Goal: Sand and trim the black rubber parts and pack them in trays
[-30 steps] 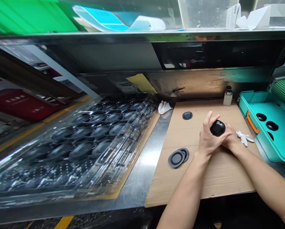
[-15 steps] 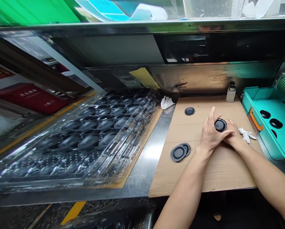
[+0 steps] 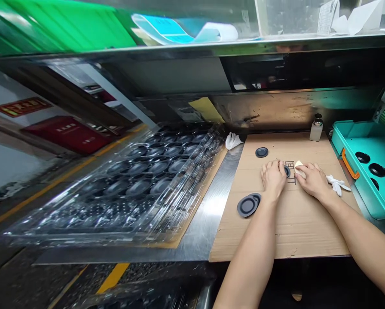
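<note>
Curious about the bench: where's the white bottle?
Head view: the bottle stands at the back right of the cardboard, beyond the right hand, left of the teal tray.

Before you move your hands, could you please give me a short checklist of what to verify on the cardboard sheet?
Dark round disc between the left hand and right hand, mostly hidden: is it secure? Cannot tell.
Pale piece at the right hand's fingers: is it identified? Cannot tell.
Overlapping discs: lying clear of both hands? Ok.
Single disc: lying apart from the hands? Ok.
Bottle: standing upright at the sheet's back edge? Ok.
</note>
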A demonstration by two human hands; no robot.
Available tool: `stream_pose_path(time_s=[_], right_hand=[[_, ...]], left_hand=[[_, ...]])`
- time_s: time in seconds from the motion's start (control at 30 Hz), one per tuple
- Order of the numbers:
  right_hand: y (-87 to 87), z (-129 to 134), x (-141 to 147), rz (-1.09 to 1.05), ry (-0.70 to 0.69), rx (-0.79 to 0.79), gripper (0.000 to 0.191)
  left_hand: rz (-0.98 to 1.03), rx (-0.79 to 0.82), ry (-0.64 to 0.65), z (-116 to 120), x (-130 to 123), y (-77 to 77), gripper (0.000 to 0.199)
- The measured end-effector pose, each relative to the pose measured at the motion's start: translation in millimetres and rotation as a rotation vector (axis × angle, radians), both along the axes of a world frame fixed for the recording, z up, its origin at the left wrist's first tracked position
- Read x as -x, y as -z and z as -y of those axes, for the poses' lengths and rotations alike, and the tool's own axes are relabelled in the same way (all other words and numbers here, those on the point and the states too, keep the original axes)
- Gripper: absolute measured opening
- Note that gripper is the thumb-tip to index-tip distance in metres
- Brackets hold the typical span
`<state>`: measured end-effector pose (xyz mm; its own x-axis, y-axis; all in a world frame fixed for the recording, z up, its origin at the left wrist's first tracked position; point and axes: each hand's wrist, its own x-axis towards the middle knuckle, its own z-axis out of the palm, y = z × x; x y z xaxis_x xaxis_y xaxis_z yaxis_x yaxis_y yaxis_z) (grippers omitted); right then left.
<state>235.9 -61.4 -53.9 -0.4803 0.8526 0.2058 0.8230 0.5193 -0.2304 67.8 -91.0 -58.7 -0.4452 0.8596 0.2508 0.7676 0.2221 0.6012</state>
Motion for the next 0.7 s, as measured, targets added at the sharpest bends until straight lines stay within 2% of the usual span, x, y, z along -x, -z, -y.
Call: stream_pose_path(time_s=[0.1, 0.2, 0.27, 0.5, 0.6, 0.7], right_hand=[[1.0, 0, 0, -0.019, 0.007, -0.001, 0.033], [0.5, 0, 0, -0.031, 0.005, 0.008, 0.032], [0.2, 1, -1, -0.030, 0.006, 0.012, 0.031], [0.2, 1, 0, -0.028, 0.008, 0.031, 0.035], [0.8, 2, 1, -0.041, 0.008, 0.048, 0.032], [2.3, 3, 2, -0.055, 0.000, 0.055, 0.031]], left_hand=[[0.092, 0.037, 0.044, 5, 4, -2.5, 0.046], [0.086, 0.122, 0.145, 12, 6, -6.6, 0.078], [0.034, 0.152, 0.169, 16, 6, -7.6, 0.090], [0.023, 0.090, 0.139, 8, 5, -4.4, 0.081], [-0.007, 0.045, 0.110, -8, 26, -13.6, 0.078], [-0.070, 0.048, 0.060, -31, 62, -27.1, 0.086]])
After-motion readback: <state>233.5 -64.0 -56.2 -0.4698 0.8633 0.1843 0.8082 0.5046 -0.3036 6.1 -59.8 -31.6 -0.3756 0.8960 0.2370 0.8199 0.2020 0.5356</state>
